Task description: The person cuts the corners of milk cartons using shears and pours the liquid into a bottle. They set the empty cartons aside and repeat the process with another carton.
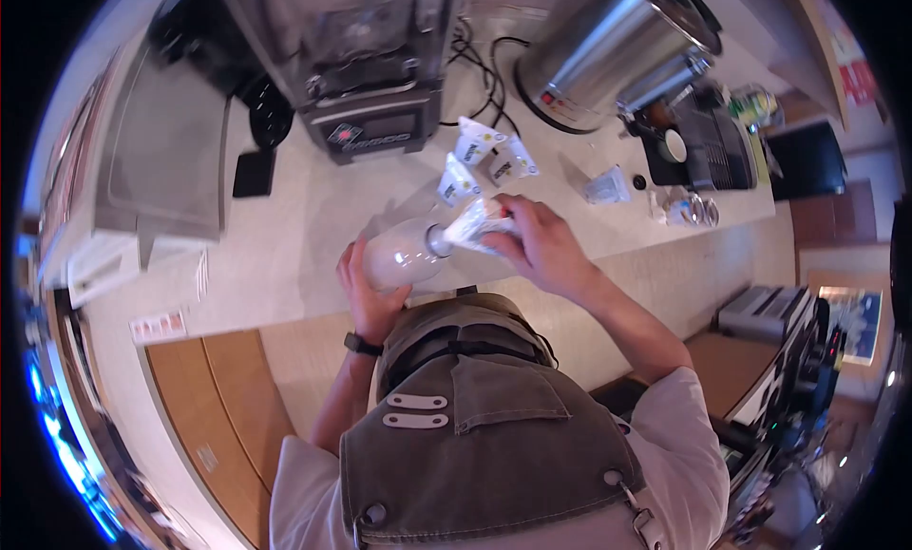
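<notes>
My left hand (364, 289) is wrapped round a clear, pale-looking bottle (399, 256), which lies tilted with its mouth to the right. My right hand (546, 241) grips a crumpled white packet (472, 224), its tip at the bottle's mouth. Whether anything flows between them is too small to tell. Just beyond the packet stand several similar white printed packets (478, 142), grouped on the white counter (313, 218).
At the back stands a grey blender-like machine (370, 123), with a steel water boiler (608, 61) to its right. Black cables (480, 70) run between them. A small pouch (606, 185), a dark coffee-machine-like appliance (708, 146) and glass items (698, 211) sit farther right. A black pad (254, 174) lies left.
</notes>
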`<state>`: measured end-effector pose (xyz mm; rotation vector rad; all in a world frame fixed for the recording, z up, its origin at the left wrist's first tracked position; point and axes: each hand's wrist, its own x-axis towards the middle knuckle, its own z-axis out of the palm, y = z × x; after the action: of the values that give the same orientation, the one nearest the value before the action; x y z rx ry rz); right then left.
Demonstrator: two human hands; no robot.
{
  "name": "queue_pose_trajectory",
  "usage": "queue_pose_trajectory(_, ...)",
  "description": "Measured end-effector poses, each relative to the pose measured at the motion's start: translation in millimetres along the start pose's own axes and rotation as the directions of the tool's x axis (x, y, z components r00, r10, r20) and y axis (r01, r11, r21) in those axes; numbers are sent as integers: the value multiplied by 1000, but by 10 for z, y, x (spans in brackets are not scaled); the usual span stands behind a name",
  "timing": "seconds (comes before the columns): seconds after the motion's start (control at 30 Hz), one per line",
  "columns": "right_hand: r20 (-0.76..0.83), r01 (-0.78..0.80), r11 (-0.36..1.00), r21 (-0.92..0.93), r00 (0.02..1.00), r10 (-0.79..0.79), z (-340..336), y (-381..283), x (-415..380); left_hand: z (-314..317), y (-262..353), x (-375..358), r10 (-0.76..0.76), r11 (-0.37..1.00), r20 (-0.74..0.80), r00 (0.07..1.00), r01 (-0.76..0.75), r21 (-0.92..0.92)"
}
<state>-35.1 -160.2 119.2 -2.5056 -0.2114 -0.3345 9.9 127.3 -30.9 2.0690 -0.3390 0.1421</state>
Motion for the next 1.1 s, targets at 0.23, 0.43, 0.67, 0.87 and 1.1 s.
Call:
queue_pose_trajectory(0.23,-94,-261,928,265,951,294,217,360,-636,60,-97,19,-294,881,-27,955,260,-394)
queue_pose_trajectory(0.43,-509,-204,715,669,575,641,348,1317,-1588,15,-143,188,-338,880,-32,941,303,-367)
queue_pose_trajectory(0.67,-591,-473,654,591,298,750,88,2380,-1679,101,-410,-290,-199,978,-410,890,155,-138)
queue_pose_trajectory(0.87,-617,-462,727,508,394,681,221,2566,-1622,160,-128,-463,-231,900,133,964,264,-348)
queue_pose_trajectory(1.1,-707,-561,821,108,537,460,768,1748,-1886,1082,489,550,73,972,27,997,-65,-224)
